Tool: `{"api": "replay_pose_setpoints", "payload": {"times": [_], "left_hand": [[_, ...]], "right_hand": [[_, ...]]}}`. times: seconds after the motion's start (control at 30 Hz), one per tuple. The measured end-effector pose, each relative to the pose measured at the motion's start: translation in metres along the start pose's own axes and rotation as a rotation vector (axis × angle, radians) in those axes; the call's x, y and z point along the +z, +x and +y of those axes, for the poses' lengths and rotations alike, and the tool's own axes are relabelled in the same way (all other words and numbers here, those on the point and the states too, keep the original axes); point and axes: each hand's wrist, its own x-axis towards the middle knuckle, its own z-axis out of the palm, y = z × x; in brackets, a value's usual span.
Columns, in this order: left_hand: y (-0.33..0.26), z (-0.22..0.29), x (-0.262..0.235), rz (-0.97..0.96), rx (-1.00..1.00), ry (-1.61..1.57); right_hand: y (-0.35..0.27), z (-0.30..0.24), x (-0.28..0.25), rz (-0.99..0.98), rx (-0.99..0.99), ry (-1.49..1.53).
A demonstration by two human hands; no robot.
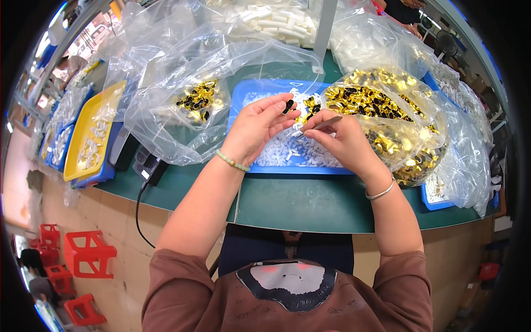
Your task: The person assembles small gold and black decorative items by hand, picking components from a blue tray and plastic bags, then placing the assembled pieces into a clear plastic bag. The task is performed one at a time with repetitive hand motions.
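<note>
Head view: left hand (255, 126) pinching a small black piece (288, 106) over the blue tray (243, 94), right hand (340, 138) closed on thin tweezers (321, 124), likely joining parts, next needing a careful, steady poke.

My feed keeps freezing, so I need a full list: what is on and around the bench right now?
blue tray: one, blue, centre of bench, full of small white parts
gold parts bag: one, clear, right of tray, gold and black pieces
small bag: one, clear, left of tray, few gold and black pieces
white parts bag: one, clear, back of bench
yellow tray: one, yellow, left end, white parts in it
stools: several, red, floor at left
black piece: one, black, in left hand fingertips
tweezers: one, metal, in right hand
left hand: green bead bracelet
right hand: silver bangle
</note>
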Motion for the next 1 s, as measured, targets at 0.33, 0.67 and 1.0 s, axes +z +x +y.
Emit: {"api": "replay_pose_setpoints", "payload": {"times": [0.33, 0.67, 1.0], "left_hand": [[-0.001, -0.001, 0.001, 0.018, 0.007, -0.007], [0.000, -0.001, 0.000, 0.007, 0.009, -0.001], [0.001, -0.001, 0.000, 0.014, -0.024, -0.046]], "right_hand": [[0.001, 0.004, 0.002, 0.023, -0.058, 0.060], [0.000, 0.005, 0.002, 0.062, -0.153, -0.020], [0.005, 0.004, -0.010, 0.271, -0.007, 0.395]]}}
